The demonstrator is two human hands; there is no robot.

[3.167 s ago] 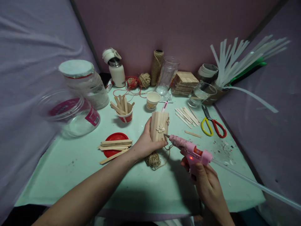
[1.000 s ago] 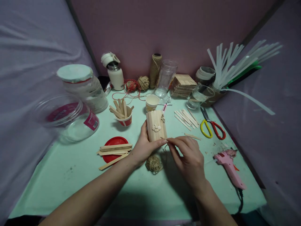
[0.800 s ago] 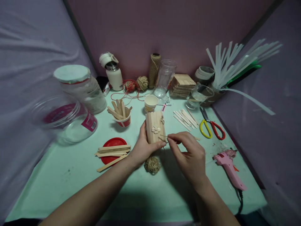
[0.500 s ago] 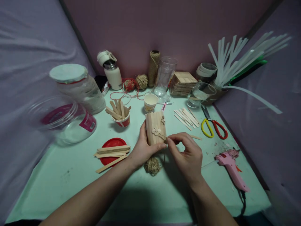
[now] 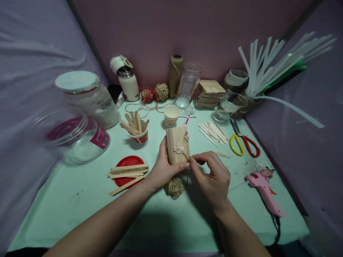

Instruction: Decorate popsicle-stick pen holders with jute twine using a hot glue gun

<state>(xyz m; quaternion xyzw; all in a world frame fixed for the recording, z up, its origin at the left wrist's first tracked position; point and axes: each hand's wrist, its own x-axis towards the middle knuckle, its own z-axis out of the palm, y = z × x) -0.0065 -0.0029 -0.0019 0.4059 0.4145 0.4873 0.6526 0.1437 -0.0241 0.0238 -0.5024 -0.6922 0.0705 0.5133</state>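
My left hand [image 5: 168, 166] is wrapped round a holder made of wooden craft sticks [image 5: 175, 144], its thumb across the lower front. Two small wooden flowers sit on the holder: a larger flower [image 5: 178, 149] near the middle and a smaller one [image 5: 186, 135] at the upper right. Between thumb and forefinger, my right hand [image 5: 210, 171] pinches a piece of twine [image 5: 185, 155], whose free end lies against the holder just below the larger flower. Below the holder a ball of twine [image 5: 174, 188] rests on the table.
A pink glue gun [image 5: 264, 191] and scissors [image 5: 243, 142] lie at right, near thin sticks [image 5: 213, 133]. Left are a red lid [image 5: 125, 161] bearing craft sticks, a paper cup of sticks [image 5: 140, 137] and clear jars [image 5: 91, 142]. A glass [image 5: 189, 85] stands behind.
The twine's end has shifted slightly on the holder, still below the larger flower. Both hands keep their grip almost unmoved; the view has shifted a little.
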